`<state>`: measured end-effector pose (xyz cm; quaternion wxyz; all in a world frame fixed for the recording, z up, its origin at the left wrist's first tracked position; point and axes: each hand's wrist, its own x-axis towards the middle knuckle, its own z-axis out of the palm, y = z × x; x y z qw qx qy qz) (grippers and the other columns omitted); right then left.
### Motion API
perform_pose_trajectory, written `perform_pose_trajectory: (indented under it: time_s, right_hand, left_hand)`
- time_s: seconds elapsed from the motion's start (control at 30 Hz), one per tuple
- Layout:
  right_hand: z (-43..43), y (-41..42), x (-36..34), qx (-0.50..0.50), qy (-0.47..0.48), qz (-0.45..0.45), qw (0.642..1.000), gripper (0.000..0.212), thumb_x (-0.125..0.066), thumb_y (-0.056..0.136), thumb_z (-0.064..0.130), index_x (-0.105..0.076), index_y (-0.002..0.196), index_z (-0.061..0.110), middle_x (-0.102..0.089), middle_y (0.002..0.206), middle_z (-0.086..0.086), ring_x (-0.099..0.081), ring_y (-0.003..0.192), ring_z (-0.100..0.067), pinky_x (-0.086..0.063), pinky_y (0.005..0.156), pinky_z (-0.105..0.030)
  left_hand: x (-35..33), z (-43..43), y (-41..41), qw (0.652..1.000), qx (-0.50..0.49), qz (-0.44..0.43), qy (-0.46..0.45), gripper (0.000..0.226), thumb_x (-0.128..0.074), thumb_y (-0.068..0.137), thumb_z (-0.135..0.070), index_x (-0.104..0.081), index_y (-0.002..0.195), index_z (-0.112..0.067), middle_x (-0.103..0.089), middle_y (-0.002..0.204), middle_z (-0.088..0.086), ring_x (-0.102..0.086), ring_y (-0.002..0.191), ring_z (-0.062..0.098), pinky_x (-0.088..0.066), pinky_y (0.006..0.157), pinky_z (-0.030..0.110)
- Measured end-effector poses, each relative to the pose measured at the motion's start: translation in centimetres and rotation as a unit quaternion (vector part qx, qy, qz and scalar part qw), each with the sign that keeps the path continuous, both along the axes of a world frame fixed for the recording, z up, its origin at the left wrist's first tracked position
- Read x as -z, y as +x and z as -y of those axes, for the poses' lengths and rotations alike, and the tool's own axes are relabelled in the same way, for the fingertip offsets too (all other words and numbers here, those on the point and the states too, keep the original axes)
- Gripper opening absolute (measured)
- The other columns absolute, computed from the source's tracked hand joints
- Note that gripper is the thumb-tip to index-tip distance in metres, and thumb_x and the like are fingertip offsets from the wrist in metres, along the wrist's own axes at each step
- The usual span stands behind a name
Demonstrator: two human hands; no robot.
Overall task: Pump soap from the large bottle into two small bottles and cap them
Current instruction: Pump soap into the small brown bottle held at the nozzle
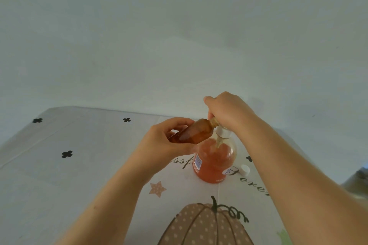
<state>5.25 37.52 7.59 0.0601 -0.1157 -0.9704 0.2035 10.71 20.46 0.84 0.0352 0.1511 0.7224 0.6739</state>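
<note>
**mat_q:** How much elbow room is there around the work?

**refill_r:** Most of it's on the left. The table's [83,125] far edge runs right along the wall and its left edge slants toward the camera. From the hands over to that edge it's just printed cloth. Everything is bunched right of centre. The right side is tighter, because the right forearm crosses it. There's also something grey [361,177] past the table at the frame's edge, and I can't tell what it is.

**mat_q:** And the bottles?

**refill_r:** The large bottle [215,162] stands upright on the cloth. It's clear plastic with orange-pink soap up to about the shoulder, bubbly near the top. The right hand [227,110] sits on its white pump [224,133], fingers curled down over the head, so the head itself is hidden.

The left hand [169,143] grips the small bottle [196,132], which is amber, with the thumb below and the fingers over it. It's tipped nearly on its side, with the neck up at the pump spout under the right hand. It's too dark to tell how much is inside. A white cap [245,170] lies on the cloth near the large bottle's right side, not touching it.

**mat_q:** What about the surface?

**refill_r:** It's a pale tablecloth [99,165] with black clover marks, a tan star [157,189], and a dotted pumpkin print [207,225] at the near edge. Some script lettering is partly behind the large bottle. The wall [179,26] behind is plain and pale.
</note>
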Motion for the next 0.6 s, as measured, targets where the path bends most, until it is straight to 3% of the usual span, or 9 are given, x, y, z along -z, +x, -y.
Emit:
perform_pose_trajectory:
  time_s: [0.2,0.37,0.6]
  right_hand:
    - [0.2,0.2,-0.9,0.004,0.006,-0.001,1.000,0.043,-0.039,0.089,0.039,-0.071,0.087,0.011,-0.067,0.077,-0.005,-0.062,0.070,-0.024,-0.050,0.072,-0.034]
    - [0.6,0.5,-1.8,0.003,0.024,0.016,1.000,0.047,-0.038,0.091,0.044,-0.071,0.089,0.010,-0.064,0.069,-0.005,-0.060,0.064,-0.023,-0.054,0.078,-0.038]
    - [0.6,0.3,-1.5,-0.002,0.018,0.014,1.000,0.049,-0.036,0.090,0.045,-0.071,0.088,0.011,-0.069,0.078,-0.007,-0.067,0.078,-0.026,-0.053,0.081,-0.039]
  left_hand:
    - [-0.5,0.1,0.4,1.000,0.002,-0.009,0.009,0.042,-0.086,0.070,-0.009,-0.074,0.098,-0.038,-0.075,0.090,-0.010,-0.067,0.072,0.000,-0.045,0.059,0.010]
    - [-0.6,0.1,0.5,1.000,0.003,-0.014,0.019,0.044,-0.087,0.071,-0.009,-0.074,0.101,-0.039,-0.075,0.097,-0.011,-0.072,0.085,0.008,-0.051,0.068,0.014]
    - [-0.4,0.1,0.4,1.000,-0.002,-0.016,0.010,0.045,-0.088,0.070,-0.013,-0.073,0.104,-0.040,-0.075,0.099,-0.012,-0.072,0.086,0.008,-0.050,0.068,0.014]
